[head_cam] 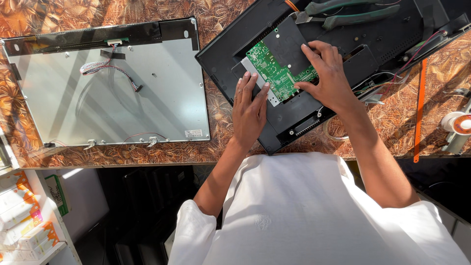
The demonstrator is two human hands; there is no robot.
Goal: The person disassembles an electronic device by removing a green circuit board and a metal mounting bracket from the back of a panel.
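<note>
Circuit board [275, 69] lies between left hand [248, 110] and right hand [327, 73], seemingly touching both.

A grey metal screen panel [110, 93] lies flat at the left end of the brown patterned tabletop [223, 142], a loose bundle of thin wires [105, 66] resting on it. Green-handled pliers [351, 14] lie near the far edge. An orange strip [419, 108] and a solder spool [458, 125] sit toward the right edge. Small boxes [22, 221] are stacked on a shelf below the left corner.
</note>
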